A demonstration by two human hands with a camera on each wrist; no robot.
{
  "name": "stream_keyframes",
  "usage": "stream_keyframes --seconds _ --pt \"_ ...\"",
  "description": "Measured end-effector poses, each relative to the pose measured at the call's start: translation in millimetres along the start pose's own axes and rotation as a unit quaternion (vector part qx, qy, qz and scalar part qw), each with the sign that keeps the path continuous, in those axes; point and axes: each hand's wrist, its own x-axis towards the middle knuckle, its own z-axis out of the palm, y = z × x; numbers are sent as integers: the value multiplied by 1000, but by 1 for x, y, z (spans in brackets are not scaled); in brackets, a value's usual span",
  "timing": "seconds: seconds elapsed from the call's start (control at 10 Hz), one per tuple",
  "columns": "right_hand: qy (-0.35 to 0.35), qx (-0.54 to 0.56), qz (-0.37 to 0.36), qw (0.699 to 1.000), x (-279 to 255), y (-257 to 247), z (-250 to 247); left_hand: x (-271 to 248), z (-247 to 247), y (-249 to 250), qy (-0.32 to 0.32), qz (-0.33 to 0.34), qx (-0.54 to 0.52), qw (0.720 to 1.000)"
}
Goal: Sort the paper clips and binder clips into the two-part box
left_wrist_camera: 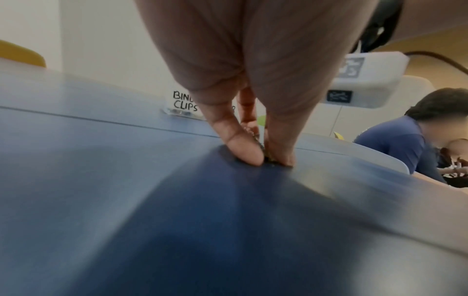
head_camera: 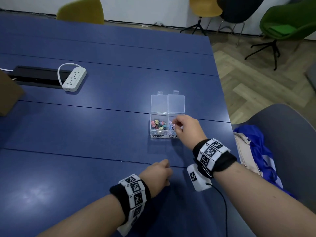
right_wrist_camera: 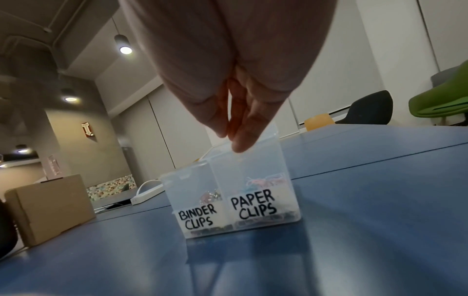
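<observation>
The left hand [head_camera: 158, 174] is pressing thumb and forefinger [left_wrist_camera: 243, 148] together on the blue table [head_camera: 85, 134], pinching something small and dark that I cannot identify. Toward the table's right edge, the clear two-part box [head_camera: 154, 133] is sitting open. The right hand [head_camera: 188, 129] is hovering over its paper-clip half, fingertips [right_wrist_camera: 243, 140] drawn together; whether they grip anything is unclear.

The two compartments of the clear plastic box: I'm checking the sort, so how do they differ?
The left compartment is labelled BINDER CLIPS and holds chunky multicoloured binder clips; the right compartment is labelled PAPER CLIPS and holds thin pastel wire paper clips. The right hand hovers over the right one; nothing is over the left. Both have lids open.
</observation>
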Motion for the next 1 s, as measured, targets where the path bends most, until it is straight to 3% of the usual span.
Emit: stream_keyframes --seconds 0.1,0.3,0.4,0.5,0.6,0.7,0.9,1.0 --pt "45 17 -4 999 -9 8 -1 3 -8 -4 -12 -4 -3 1000" --pt "96 30 40 994 -31 30 -1 6 -30 -38 38 -16 -27 999" --pt "39 22 44 998 -36 36 2 3 -45 -45 69 -30 -67 995" --pt "19 19 47 999 -35 35 8 2 -66 -40 138 -32 -146 979" --pt "29 23 63 997 -34 29 11 14 -94 -30 234 -39 -224 945" --pt "35 21 68 997 -34 26 12 35 -116 -24 308 -57 -226 922" --pt "12 16 72 997 -39 20 2 62 -124 -31 217 -115 -122 962" --pt "45 24 78 996 -44 26 -6 54 -127 -36 287 -94 -120 946"
